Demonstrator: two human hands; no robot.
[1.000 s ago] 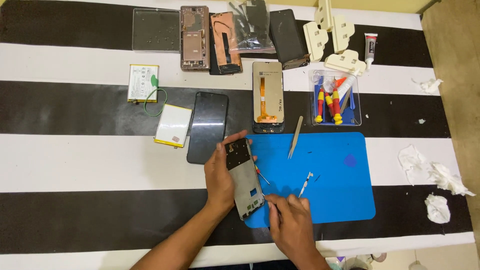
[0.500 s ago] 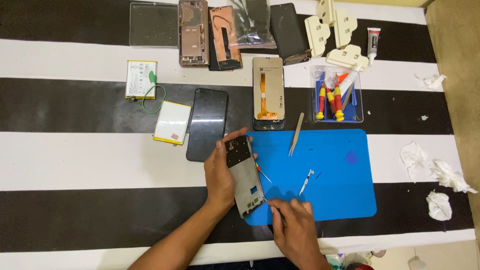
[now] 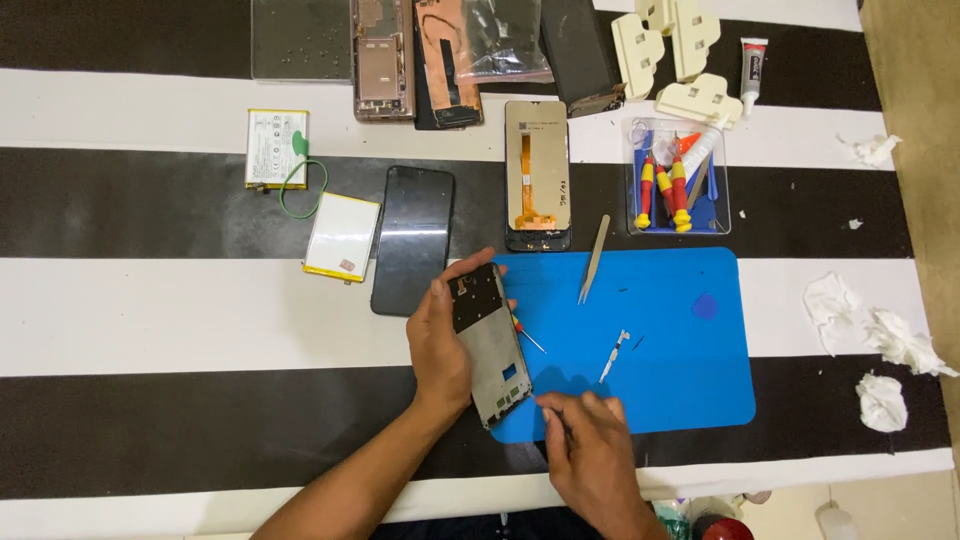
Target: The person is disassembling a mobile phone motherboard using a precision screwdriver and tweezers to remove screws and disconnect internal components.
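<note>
Left hand (image 3: 440, 345) grips phone frame (image 3: 490, 345), long axis running away, slightly tilted. Right hand (image 3: 590, 455) pinched just beside its near lower corner; held item too small to tell.

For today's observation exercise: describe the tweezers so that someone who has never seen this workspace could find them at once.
Start at the blue mat on the striped black and white cloth. At the mat's top edge, just right of the upturned phone screen, lie the tweezers, pointing down. They are the only bare, slim metal tool; the screwdrivers in the tray have red and yellow handles.
</note>
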